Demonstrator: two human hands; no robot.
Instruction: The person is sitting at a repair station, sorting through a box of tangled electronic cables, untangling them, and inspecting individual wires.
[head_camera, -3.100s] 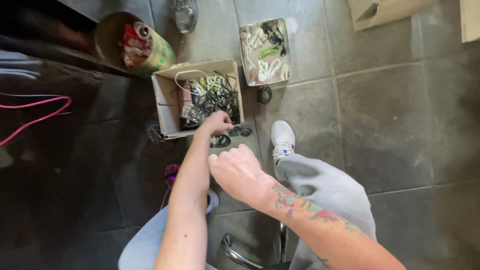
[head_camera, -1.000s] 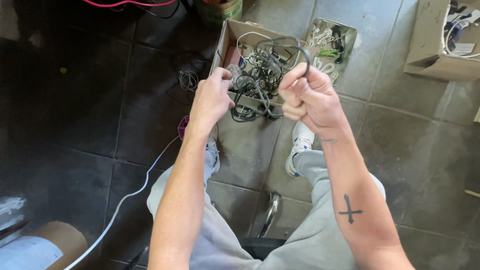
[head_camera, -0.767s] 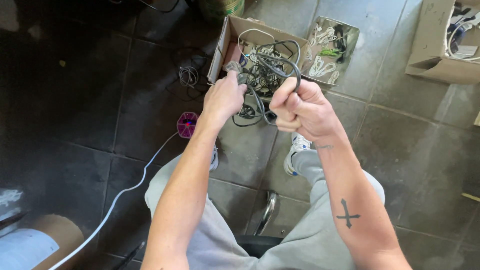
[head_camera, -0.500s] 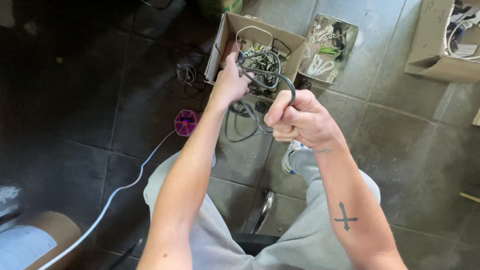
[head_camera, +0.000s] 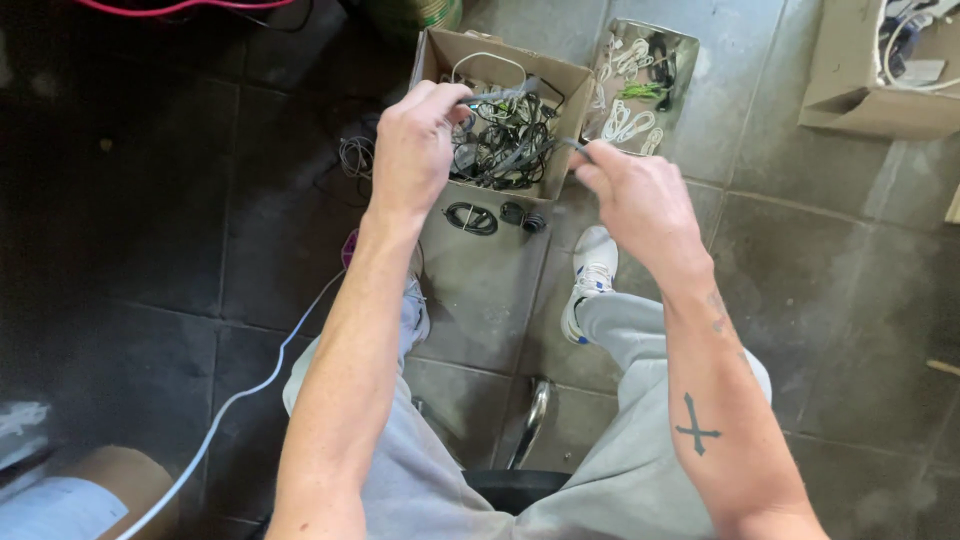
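Observation:
My left hand (head_camera: 412, 150) pinches one end of a grey cable (head_camera: 500, 96) above an open cardboard box (head_camera: 560, 75) full of tangled dark cables. My right hand (head_camera: 635, 195) grips the other end of the same cable at the box's right corner. The cable stretches between both hands over the box. I sit on a chair, grey trousers and one white shoe (head_camera: 590, 280) showing below.
A shallow box of white cables (head_camera: 645, 85) stands right of the first box, another cardboard box (head_camera: 880, 70) at the far right. A coiled black cable (head_camera: 472, 217) and small black parts lie on the tile floor. A white cord (head_camera: 240, 400) runs lower left.
Both hands have lifted a grey cable out of the box's tangle and moved apart, pulling it out straight between them over the box.

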